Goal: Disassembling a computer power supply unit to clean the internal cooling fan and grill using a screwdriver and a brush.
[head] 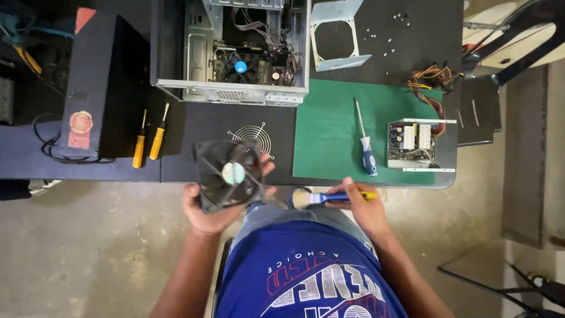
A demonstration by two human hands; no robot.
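**Item: black case fan, held at the table edge, with brush**

Location. The black case fan (228, 175) sits at lower centre of the frame, lifted clear of the table (194, 126) and held just below its near edge, above the person's lap.

Handling, as judged. A square plastic frame around a bladed rotor with a pale round hub sticker. Likely light and stiff at the frame, but the blades look thin and free to turn, so the frame's outer edges and corners are the sound places to take hold; the hub and blades are better left untouched.

Grip, left hand (206, 212). Closed around the fan's frame from below, palm under the lower corner, fingertips showing at the right edge. The fan tilts toward the camera.

Grip, right hand (362, 209). Narrow, closed on a small brush (329, 197) with a blue and yellow handle; its pale bristles point left toward the fan, near it but apart.

Nearby on the table:
- wire fan grille (253, 138), just above the fan
- blue-handled screwdriver (365, 141) on the green mat (329, 135)
- opened power supply (419, 145), right of centre
- two yellow-handled screwdrivers (147, 141), left
- open computer case (235, 50), upper centre
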